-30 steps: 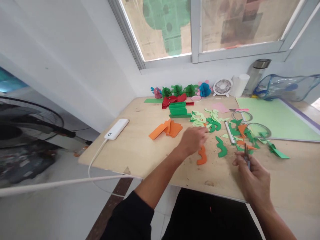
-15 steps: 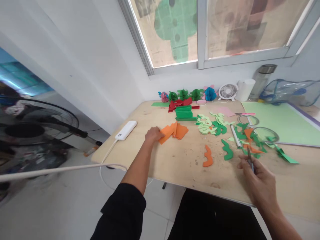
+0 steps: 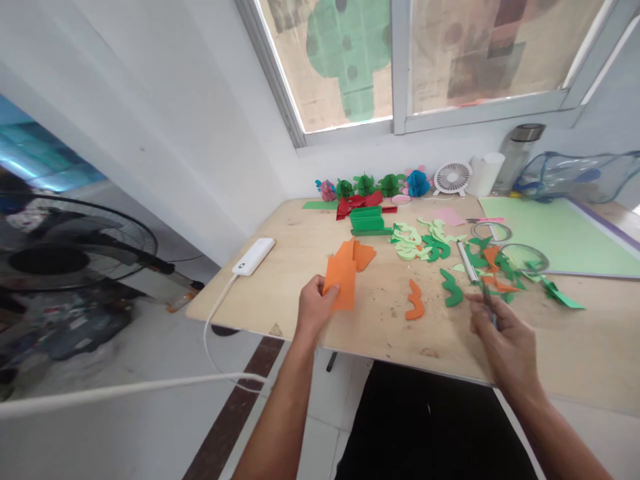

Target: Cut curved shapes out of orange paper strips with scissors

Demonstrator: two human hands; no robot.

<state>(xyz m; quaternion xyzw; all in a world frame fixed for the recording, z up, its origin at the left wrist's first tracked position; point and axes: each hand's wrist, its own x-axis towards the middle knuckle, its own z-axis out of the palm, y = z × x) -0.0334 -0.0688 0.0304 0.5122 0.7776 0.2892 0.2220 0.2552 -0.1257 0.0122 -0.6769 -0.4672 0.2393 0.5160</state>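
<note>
My left hand [image 3: 317,303] pinches a folded-looking orange paper piece [image 3: 342,280] at its near left edge, lifted over the table. Behind it, more orange paper pieces [image 3: 365,255] lie on the tabletop. In my right hand [image 3: 505,343] is what looks like a pair of scissors [image 3: 486,298], its dark tips pointing away from me and its handle mostly covered by the fingers. Between the hands lie a wavy orange cutout [image 3: 415,301] and a wavy green cutout [image 3: 451,288]. Green and orange paper scraps [image 3: 495,263] are scattered just beyond my right hand.
A white pen [image 3: 467,262] lies by the scraps, near tape rolls [image 3: 525,257]. Light green cutouts [image 3: 409,240], folded green paper [image 3: 367,219] and red paper [image 3: 357,204] lie farther back. A white power bank [image 3: 254,257] with its cable sits left; a small fan [image 3: 453,179] stands behind.
My left hand has drawn an orange paper piece off the pile, toward me and to the right. My right hand keeps hold of the scissors, nearly in place.
</note>
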